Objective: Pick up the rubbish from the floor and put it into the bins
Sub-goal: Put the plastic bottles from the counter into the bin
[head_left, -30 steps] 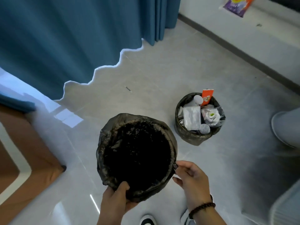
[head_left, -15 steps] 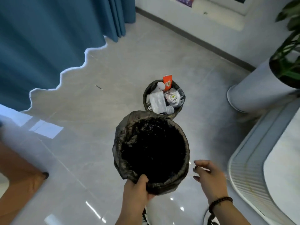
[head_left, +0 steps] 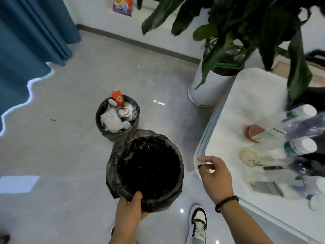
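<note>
Gripping the near rim of the black-bag-lined round bin [head_left: 146, 171] with the left hand [head_left: 129, 211], thumb hooked over the plastic edge and fingers curled underneath, exactly as half a second ago. Hanging free at the right, the right hand [head_left: 215, 175], fingers [head_left: 204, 160] loosely curled and holding nothing, now reaching level with the near corner of the white surface [head_left: 249, 103], where before floating over bare floor; whether touching that corner, impossible to tell. Showing a dark beaded bracelet [head_left: 226, 203] at the right wrist and a black-and-white trainer [head_left: 198, 224] on the grey tiled floor [head_left: 73, 106] beneath.

Pointing the held bin's mouth straight up toward the camera, long axis running vertically, dark inside with nothing visible in it. Sitting just beyond and to the left, the smaller black-lined bin full of rubbish [head_left: 117, 117], also upright on the floor, its near edge hidden by the held bin's far rim; an orange-red carton [head_left: 118, 99] standing up at its far side among white wrappers.

Coming into view on the right since the earlier frame: clear plastic bottles [head_left: 288, 136] lying on the white surface, blurred, long axes running left to right. Farther off, a white cylindrical pot with a broad-leaved green plant [head_left: 209, 87], now looming much larger overhead. Filling the far left, a blue curtain [head_left: 26, 41]; against the far wall, a purple-and-orange packet [head_left: 122, 6].
</note>
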A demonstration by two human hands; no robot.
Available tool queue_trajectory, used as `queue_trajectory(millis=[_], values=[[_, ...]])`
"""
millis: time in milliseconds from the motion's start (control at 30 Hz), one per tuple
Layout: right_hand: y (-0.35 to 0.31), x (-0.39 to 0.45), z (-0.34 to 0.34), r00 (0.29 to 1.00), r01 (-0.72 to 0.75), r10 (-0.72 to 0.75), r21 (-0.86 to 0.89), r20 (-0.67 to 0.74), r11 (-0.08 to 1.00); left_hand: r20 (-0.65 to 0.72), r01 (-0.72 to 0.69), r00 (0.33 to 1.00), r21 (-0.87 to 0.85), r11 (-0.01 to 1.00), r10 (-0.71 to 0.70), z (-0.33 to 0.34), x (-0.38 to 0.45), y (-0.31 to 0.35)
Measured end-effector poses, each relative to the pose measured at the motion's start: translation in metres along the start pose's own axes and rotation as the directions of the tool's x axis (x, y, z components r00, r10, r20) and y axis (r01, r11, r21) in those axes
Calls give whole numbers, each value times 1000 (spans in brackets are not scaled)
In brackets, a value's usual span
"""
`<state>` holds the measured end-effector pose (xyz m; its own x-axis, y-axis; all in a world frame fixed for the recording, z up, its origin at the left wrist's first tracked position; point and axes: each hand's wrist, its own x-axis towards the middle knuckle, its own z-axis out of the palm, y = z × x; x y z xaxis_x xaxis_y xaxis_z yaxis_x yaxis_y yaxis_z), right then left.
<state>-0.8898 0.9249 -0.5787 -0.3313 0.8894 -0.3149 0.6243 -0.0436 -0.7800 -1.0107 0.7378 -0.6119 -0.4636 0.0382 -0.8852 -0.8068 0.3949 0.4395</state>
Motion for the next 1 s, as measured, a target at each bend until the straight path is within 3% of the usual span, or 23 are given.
queue_trajectory(millis=[167, 300, 367, 433, 533, 600, 667, 800, 1000], values=[[10, 12, -72, 959, 213, -245, -205, -143, 955, 14, -24, 1000, 23, 999, 24, 40, -14, -5], [4, 30, -122, 813, 299, -488, -490, -318, 819, 66, -87, 995, 93, 992, 81, 65, -25, -3], [2, 46, -145, 752, 224, -522, -590, -401, 776, 80, -73, 995, 103, 992, 65, 79, -28, 1], [3, 65, -160, 767, 53, -435, -629, -471, 776, 106, -102, 991, 141, 985, 87, 89, -30, 6], [10, 89, -172, 880, -215, -120, -609, -460, 763, 159, -138, 981, 181, 974, 110, 98, -34, 11], [16, 98, -172, 914, -289, 28, -600, -405, 746, 175, -167, 976, 224, 960, 129, 103, -36, 12], [23, 101, -165, 925, -305, 69, -623, -373, 720, 186, -182, 973, 239, 954, 139, 107, -36, 10], [27, 99, -151, 916, -109, -163, -619, -366, 777, 173, -194, 973, 242, 951, 155, 110, -30, 5], [-9, 75, -126, 804, 166, -427, -534, -414, 829, 153, -158, 981, 245, 957, 123, 97, -13, 6]])
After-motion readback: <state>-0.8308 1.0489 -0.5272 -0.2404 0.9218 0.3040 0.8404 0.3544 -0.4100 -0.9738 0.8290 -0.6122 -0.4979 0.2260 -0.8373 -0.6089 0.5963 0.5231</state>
